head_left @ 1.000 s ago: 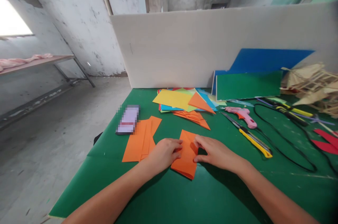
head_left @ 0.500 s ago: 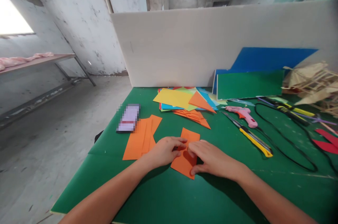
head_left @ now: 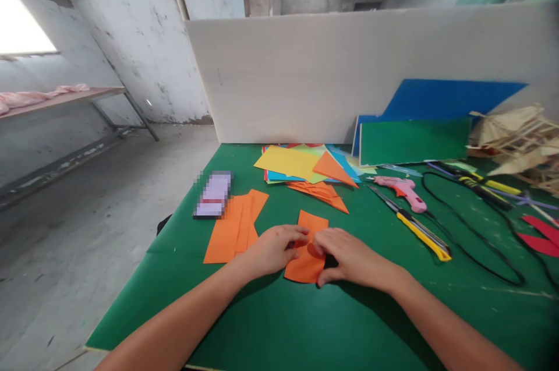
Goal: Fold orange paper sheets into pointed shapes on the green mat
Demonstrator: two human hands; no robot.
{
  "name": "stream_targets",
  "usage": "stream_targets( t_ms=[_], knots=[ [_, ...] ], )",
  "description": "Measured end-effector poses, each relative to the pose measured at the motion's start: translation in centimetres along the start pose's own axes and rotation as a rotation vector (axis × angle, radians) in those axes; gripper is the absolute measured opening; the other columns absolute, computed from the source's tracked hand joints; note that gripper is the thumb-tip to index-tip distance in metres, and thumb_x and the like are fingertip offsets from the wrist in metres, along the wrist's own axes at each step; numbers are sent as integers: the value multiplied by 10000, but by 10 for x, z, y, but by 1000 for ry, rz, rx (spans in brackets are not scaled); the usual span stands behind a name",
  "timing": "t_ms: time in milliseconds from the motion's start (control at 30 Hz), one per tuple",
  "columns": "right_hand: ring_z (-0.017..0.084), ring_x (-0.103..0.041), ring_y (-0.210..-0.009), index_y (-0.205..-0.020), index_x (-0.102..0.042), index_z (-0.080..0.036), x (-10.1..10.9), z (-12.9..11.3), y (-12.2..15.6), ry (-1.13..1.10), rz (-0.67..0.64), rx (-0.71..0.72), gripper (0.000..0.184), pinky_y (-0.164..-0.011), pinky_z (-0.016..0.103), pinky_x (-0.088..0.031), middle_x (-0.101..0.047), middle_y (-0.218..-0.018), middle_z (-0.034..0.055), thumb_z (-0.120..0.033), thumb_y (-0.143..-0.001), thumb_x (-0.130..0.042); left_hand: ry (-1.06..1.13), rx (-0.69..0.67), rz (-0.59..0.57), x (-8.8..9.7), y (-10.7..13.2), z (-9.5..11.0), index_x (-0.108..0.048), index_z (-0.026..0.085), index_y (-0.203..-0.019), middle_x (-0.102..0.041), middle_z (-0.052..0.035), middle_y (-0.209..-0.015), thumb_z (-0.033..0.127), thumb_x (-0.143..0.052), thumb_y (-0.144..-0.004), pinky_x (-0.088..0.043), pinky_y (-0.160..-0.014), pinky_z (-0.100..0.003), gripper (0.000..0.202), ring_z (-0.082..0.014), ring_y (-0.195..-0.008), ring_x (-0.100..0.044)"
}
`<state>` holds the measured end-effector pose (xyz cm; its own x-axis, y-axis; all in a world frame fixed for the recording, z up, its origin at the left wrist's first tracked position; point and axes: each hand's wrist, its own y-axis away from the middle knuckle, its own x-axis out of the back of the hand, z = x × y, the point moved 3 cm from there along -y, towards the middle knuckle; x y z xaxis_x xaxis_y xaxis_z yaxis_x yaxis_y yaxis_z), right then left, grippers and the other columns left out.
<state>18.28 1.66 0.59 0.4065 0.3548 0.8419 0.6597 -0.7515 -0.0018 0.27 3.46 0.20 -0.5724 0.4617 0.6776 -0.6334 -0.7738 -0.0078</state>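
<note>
A folded piece of orange paper point(head_left: 306, 266) lies on the green table point(head_left: 271, 324) in front of me. My left hand point(head_left: 273, 250) presses on its left edge with the fingers curled over the paper. My right hand point(head_left: 349, 257) lies on its right side, fingers bent and thumb under the edge, pinching the fold. The two hands nearly touch above the paper's middle. Part of the paper is hidden under my fingers.
More orange sheets point(head_left: 233, 228) lie to the left beside a phone point(head_left: 212, 194). A stack of coloured paper point(head_left: 301, 166) sits behind. A yellow utility knife point(head_left: 419, 230), pink glue gun point(head_left: 402, 189), black cable point(head_left: 480, 231) and wooden model point(head_left: 519, 141) are to the right. A white board point(head_left: 349, 68) stands behind.
My right hand has slid left over the orange paper toward my left hand, and the paper has been folded shorter at its near end.
</note>
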Motion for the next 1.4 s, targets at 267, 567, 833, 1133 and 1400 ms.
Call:
stream_targets(
  t_ms=[267,567,833,1133,1400],
  knots=[
    [179,-508,-796,-938,-565,-228,13,19,2,-113,31,19,487,-675,265,-384,-558,-870,-1,-589,-662,-738,198,96,96,-2,-2,-13,-696,212,-1034,-620,-55,-1231,86,-619,-695,-517,-711,-270,369,-151,-773,-637],
    [199,-597,-910,-1285,-549,-292,10,31,1,-98,243,135,342,-781,317,-460,-667,-1034,65,-319,-958,-451,723,235,420,13,-8,-12,-646,176,-1042,-594,-72,-1112,156,-722,-650,-486,-668,-224,400,-56,-645,-544],
    [225,-579,-1108,-1111,-674,-293,6,33,-1,-162,377,185,282,-996,398,-412,-705,-1080,46,-310,-960,-437,806,230,236,6,-5,1,-680,223,-1080,-639,-43,-1087,141,-709,-644,-439,-640,-217,444,-87,-704,-522],
    [203,-605,-941,-949,-701,-215,7,17,-4,-481,151,157,285,-890,335,-456,-674,-989,54,-396,-940,-481,826,236,349,8,-8,-7,-723,161,-919,-660,-85,-1061,353,-756,-679,-477,-759,-283,309,-198,-903,-605],
    [149,-544,-724,-631,-569,-174,8,25,-5,-472,271,39,395,-688,265,-428,-576,-776,27,-443,-915,-510,652,90,284,-3,-8,-3,-725,196,-1021,-628,-87,-1193,187,-687,-710,-449,-945,-320,313,-251,-1160,-534]
  ],
)
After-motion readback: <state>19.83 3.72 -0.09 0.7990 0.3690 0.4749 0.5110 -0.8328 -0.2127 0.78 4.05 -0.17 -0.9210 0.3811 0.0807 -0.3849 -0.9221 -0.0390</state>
